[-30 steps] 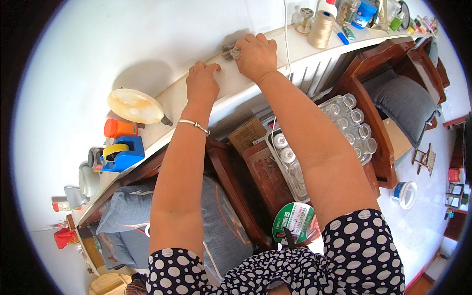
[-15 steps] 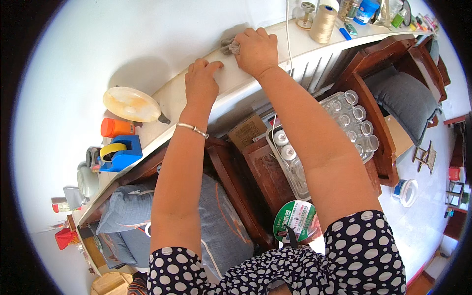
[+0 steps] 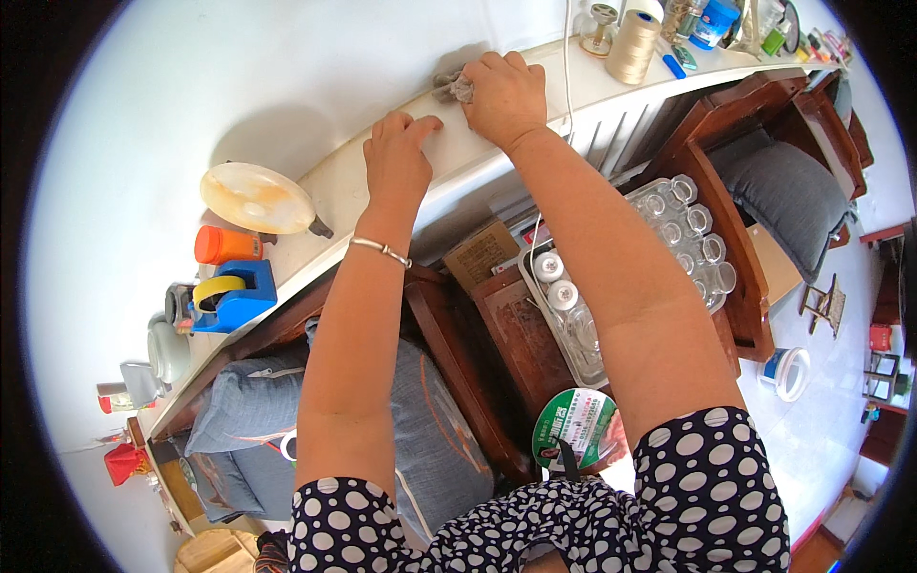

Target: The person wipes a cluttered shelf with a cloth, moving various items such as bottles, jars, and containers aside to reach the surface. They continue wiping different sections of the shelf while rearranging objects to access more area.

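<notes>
My right hand (image 3: 508,98) is closed on a crumpled greyish cloth (image 3: 462,87), pressed on the white ledge (image 3: 458,153) close to the wall. Part of the cloth shows left of the fingers; the rest is hidden under the hand. My left hand (image 3: 396,162), with a bangle at the wrist, rests on the ledge a little to the left and nearer me. It holds nothing that I can see; its thumb points away from the loosely bent fingers. A pale round disc-shaped object (image 3: 256,198) leans by the wall to its left.
Left on the ledge stand an orange-lidded jar (image 3: 227,244) and a blue tape dispenser (image 3: 239,296). A thread cone (image 3: 634,48) and blue tub (image 3: 714,24) are at the right, past a hanging white cord (image 3: 568,72). Below are a tray of glasses (image 3: 585,368) and grey cushions (image 3: 430,420).
Both hands have shifted slightly to the right along the ledge, the cloth still in my right hand. The view itself has moved a little.
</notes>
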The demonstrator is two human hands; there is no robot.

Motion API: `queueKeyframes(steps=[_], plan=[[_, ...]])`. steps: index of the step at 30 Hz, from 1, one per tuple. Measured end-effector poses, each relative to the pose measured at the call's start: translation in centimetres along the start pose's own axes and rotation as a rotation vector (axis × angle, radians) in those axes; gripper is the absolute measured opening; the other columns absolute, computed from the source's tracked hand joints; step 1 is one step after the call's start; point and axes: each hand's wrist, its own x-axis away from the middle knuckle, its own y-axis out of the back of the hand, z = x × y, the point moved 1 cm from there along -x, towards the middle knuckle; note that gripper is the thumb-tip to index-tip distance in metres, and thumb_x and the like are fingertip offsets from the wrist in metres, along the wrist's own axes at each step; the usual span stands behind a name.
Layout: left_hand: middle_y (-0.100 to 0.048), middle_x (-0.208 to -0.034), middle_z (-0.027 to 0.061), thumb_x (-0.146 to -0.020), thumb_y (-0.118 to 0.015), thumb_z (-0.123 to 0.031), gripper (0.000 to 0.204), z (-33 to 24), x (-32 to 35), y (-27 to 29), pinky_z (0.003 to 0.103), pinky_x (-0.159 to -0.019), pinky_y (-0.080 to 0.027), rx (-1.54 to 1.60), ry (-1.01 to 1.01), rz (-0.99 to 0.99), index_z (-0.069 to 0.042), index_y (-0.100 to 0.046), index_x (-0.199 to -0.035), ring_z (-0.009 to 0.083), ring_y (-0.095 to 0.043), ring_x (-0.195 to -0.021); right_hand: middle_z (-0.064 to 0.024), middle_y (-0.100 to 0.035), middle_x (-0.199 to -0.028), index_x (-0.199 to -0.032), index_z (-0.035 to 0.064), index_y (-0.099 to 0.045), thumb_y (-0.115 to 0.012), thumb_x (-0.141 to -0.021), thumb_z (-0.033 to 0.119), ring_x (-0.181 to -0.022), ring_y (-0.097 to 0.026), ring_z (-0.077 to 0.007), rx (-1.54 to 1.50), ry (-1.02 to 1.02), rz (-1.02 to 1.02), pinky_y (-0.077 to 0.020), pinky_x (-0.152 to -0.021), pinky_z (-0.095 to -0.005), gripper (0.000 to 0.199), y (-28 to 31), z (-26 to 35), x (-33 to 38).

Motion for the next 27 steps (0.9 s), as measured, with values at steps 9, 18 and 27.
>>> queueKeyframes(steps=[9,18,27], plan=[[-0.053,-0.095,0.0041,-0.074,-0.051,0.006,0.037,0.0,1.2,0.3,0.038,-0.082,-0.038,0.025,0.013,0.078,-0.016,-0.065,-0.1,0.0233,-0.049,-0.099,0.0035,-0.059,-0.092,-0.09,0.02,-0.066,-0.07,-0.069,0.025,-0.095,-0.052,-0.0187,-0.007,0.003,-0.001,-0.0378,-0.077,-0.0378,0.021,-0.2,-0.5,0.0],[-0.053,-0.094,0.0042,-0.073,-0.052,0.008,0.038,0.3,-0.7,-0.2,0.036,-0.082,-0.038,-0.05,0.04,0.079,-0.017,-0.066,-0.098,0.0235,-0.05,-0.098,0.0041,-0.059,-0.092,-0.088,0.0198,-0.066,-0.07,-0.07,0.026,-0.096,-0.052,-0.0186,-0.014,-0.002,0.004,-0.0375,-0.078,-0.0382,0.02,0.0,0.0,0.0],[-0.055,-0.093,0.0107,-0.068,-0.05,0.012,0.04,0.2,1.5,0.9,0.04,-0.081,-0.045,0.049,-0.059,0.02,-0.013,-0.064,-0.095,0.0309,-0.054,-0.091,0.0046,-0.059,-0.092,-0.087,0.0199,-0.066,-0.07,-0.069,0.024,-0.095,-0.052,-0.0183,-0.026,-0.001,-0.016,-0.0378,-0.078,-0.0381,0.02,-0.1,-0.5,0.2]])
